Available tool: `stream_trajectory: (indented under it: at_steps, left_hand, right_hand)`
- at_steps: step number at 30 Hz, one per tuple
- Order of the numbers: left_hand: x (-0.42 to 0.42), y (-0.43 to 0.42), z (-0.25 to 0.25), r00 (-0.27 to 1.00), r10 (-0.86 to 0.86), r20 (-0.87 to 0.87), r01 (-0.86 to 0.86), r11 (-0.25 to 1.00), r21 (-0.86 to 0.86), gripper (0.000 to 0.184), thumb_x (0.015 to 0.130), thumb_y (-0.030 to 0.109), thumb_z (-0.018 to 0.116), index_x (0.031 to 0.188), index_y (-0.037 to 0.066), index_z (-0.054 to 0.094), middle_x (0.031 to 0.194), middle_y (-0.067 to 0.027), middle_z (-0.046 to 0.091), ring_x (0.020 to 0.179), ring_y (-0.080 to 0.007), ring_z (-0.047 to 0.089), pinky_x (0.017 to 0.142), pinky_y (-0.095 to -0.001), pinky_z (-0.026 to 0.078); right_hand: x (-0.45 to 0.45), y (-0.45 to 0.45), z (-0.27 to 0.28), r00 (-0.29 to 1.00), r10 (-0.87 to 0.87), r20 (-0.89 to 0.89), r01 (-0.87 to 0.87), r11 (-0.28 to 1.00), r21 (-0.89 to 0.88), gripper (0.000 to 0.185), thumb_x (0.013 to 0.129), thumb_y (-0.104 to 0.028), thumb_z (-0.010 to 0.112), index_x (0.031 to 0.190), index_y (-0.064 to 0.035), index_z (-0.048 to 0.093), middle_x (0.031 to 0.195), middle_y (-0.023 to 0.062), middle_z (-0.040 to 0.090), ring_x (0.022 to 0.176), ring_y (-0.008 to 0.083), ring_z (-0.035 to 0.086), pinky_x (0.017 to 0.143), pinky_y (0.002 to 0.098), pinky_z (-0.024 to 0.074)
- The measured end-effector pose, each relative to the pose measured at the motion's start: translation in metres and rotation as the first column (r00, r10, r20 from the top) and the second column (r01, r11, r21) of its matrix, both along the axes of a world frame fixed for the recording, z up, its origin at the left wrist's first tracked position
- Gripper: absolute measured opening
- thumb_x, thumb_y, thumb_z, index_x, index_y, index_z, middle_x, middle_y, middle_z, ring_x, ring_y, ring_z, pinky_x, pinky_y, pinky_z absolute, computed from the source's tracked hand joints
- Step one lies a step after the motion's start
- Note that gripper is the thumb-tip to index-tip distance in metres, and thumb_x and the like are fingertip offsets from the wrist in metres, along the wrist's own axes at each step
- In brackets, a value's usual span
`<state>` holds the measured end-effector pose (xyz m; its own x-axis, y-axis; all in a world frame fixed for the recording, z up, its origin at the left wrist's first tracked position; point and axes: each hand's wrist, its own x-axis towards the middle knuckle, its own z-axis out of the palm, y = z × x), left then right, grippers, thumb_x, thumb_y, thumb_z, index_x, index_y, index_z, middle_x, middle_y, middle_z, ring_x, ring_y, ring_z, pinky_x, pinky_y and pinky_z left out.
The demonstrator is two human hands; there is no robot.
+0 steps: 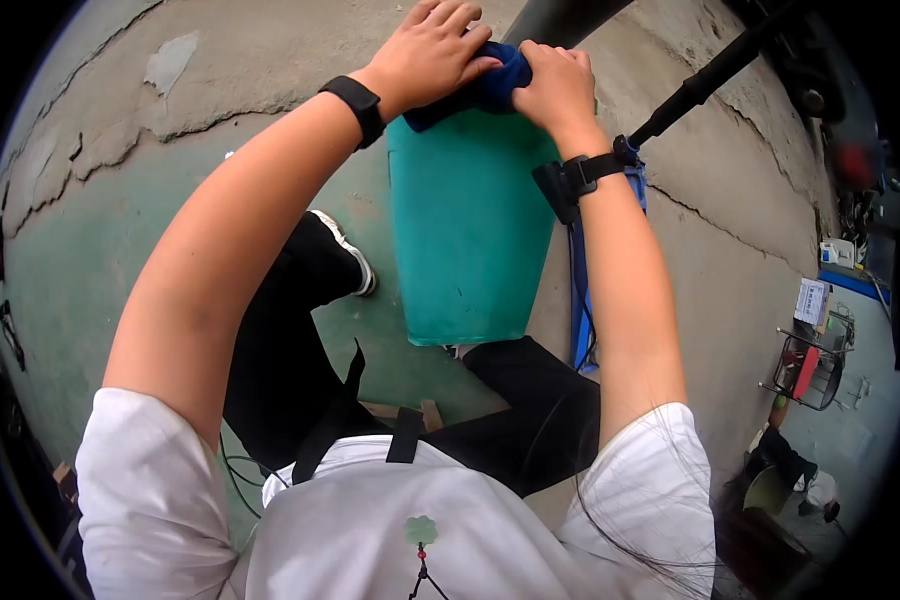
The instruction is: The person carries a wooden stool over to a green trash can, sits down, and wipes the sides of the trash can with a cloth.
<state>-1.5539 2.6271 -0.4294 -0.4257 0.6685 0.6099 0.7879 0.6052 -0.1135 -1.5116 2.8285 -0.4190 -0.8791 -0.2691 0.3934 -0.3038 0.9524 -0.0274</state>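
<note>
A dark blue cloth (498, 78) is bunched at the far top end of a green plastic bin (470, 230), which stands in front of my body. My left hand (435, 52) lies over the cloth from the left, with its fingers curled and its thumb pressed on the fabric. From the right, my right hand (558, 90) grips the other end of the same cloth, fingers bent around it. Behind my hands runs a thick dark grey tube (570, 18). Part of the cloth and the bin's far rim are hidden by the hands.
Just right of the bin is a blue metal frame (579, 290). A black pole (705, 82) slants to the upper right. Farther right are a rack with a red part (806, 372) and a white box (812, 300). The concrete floor (260, 65) has cracks.
</note>
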Motion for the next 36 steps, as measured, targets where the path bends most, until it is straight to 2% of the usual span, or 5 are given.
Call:
stream_trajectory:
  at_steps: [3,8,13,19,36]
  left_hand:
    - [0.072,-0.009,0.01,0.986,0.16,-0.049,-0.161,0.987,-0.017,0.041,0.094,0.035,0.056,0.115,0.0,0.058,0.119,-0.0144,0.057,0.114,-0.0274,0.054,0.099,-0.0385,0.042]
    - [0.131,-0.015,0.063,0.903,0.208,0.376,-0.206,0.977,-0.046,0.051,0.081,0.047,0.066,0.097,-0.001,0.06,0.086,-0.0151,0.067,0.083,-0.0314,0.066,0.075,-0.0399,0.052]
    - [0.118,-0.045,0.108,0.442,0.077,0.894,0.108,0.984,-0.139,0.058,0.07,0.042,0.083,0.102,-0.003,0.064,0.086,-0.0225,0.068,0.085,-0.0404,0.065,0.077,-0.0447,0.053]
    - [0.109,-0.033,0.121,0.893,-0.076,0.444,0.125,0.989,-0.082,0.039,0.069,0.005,0.076,0.105,0.003,0.059,0.097,-0.0154,0.067,0.094,-0.0375,0.064,0.081,-0.0453,0.054]
    - [0.07,-0.013,0.101,0.943,-0.092,0.321,0.153,0.974,-0.17,0.051,0.068,0.015,0.081,0.115,0.009,0.061,0.1,-0.0111,0.069,0.099,-0.033,0.065,0.084,-0.0429,0.053]
  right_hand:
    - [0.041,-0.022,0.016,0.985,0.064,-0.158,-0.063,0.998,0.012,0.026,0.06,-0.012,0.069,0.084,-0.0092,0.06,0.08,0.0068,0.062,0.084,0.0271,0.059,0.088,0.0384,0.0399]
    - [0.104,-0.037,0.034,0.945,0.074,-0.318,-0.073,0.997,0.015,0.029,0.063,-0.007,0.068,0.09,-0.0098,0.056,0.087,0.0059,0.058,0.09,0.0248,0.056,0.093,0.0383,0.0377]
    - [0.133,-0.044,0.062,0.972,0.095,-0.216,-0.071,0.991,0.116,0.023,0.061,-0.009,0.068,0.082,-0.0099,0.058,0.078,0.0046,0.059,0.083,0.0228,0.059,0.09,0.0372,0.0393]
    - [0.127,-0.036,0.102,0.963,0.035,-0.267,0.003,0.99,0.14,0.022,0.056,-0.013,0.07,0.073,-0.0094,0.057,0.067,0.0063,0.061,0.069,0.0253,0.059,0.083,0.0371,0.04]
    - [0.11,-0.015,0.076,0.997,-0.052,-0.062,0.063,0.979,0.192,0.025,0.066,-0.013,0.065,0.09,-0.0069,0.062,0.082,0.0107,0.069,0.077,0.0306,0.068,0.078,0.0432,0.0435]
